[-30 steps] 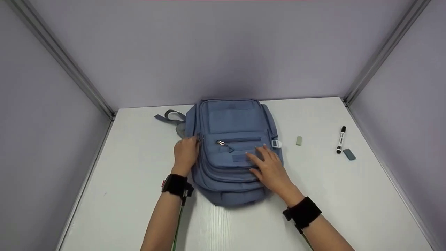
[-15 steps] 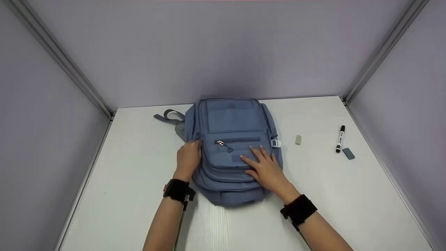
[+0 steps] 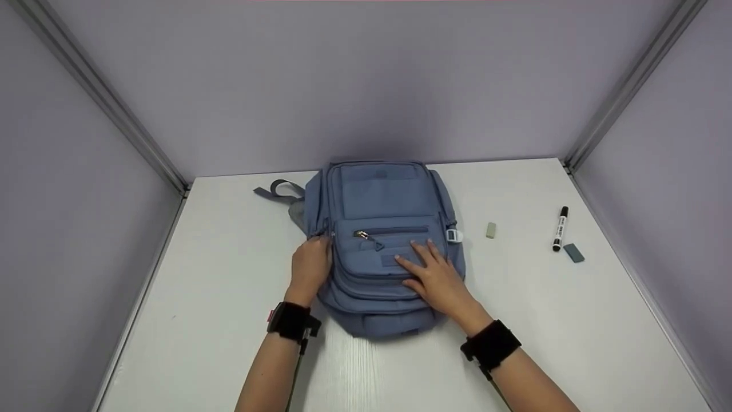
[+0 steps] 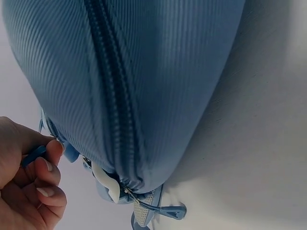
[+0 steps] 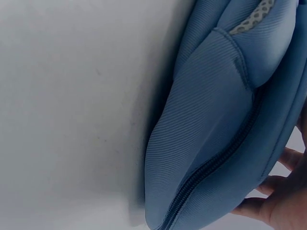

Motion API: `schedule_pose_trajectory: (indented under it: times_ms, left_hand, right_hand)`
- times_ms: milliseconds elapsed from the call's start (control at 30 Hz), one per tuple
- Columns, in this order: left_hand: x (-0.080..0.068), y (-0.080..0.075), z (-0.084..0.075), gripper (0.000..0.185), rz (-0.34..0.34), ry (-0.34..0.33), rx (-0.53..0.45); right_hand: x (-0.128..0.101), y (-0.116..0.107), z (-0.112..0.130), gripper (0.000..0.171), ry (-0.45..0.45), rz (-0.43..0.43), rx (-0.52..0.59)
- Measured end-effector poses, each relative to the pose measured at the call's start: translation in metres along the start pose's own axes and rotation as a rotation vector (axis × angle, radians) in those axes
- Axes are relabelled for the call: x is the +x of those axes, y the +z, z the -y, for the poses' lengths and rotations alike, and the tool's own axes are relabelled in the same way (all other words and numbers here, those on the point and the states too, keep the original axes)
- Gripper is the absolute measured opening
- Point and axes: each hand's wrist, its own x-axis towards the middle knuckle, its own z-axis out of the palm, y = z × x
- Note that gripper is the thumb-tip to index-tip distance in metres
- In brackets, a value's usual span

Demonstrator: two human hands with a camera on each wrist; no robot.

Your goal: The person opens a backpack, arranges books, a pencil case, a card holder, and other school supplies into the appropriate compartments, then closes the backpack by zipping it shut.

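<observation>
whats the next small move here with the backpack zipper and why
Probably pull the zipper pull along the backpack's side while holding the bag steady. The left hand already pinches that pull at the bag's left edge, the zip looks closed, and the right hand lies flat on the front pocket.

Overhead head view; close wrist views

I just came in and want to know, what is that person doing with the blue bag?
A person has a blue backpack lying flat on a white table. The left hand pinches a zipper pull at the bag's side, while the right hand presses flat on the front pocket. A marker and two erasers lie off to the right.
</observation>
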Motion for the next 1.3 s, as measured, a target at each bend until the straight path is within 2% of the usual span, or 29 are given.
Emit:
schedule_pose_trajectory:
  times_ms: [300,600,833,1133,1300]
  left_hand:
    - [-0.010,-0.007,-0.001,0.011,0.007,0.015,-0.015]
    - [-0.022,-0.019,-0.006,0.008,0.077,-0.014,-0.046]
    - [-0.029,-0.027,-0.011,0.011,0.096,0.019,-0.037]
    - [-0.037,-0.039,-0.020,0.009,0.189,0.047,-0.041]
    - [-0.040,-0.044,-0.029,0.020,0.209,0.063,-0.019]
  right_hand:
    - [0.000,0.001,-0.001,0.050,-0.009,-0.014,-0.002]
    - [-0.001,0.001,0.000,0.050,-0.007,-0.015,0.007]
    - [-0.001,0.002,0.000,0.050,-0.008,-0.015,0.006]
    - [-0.002,0.003,0.002,0.050,-0.002,-0.019,-0.004]
    - [-0.001,0.003,0.002,0.050,-0.003,-0.028,-0.009]
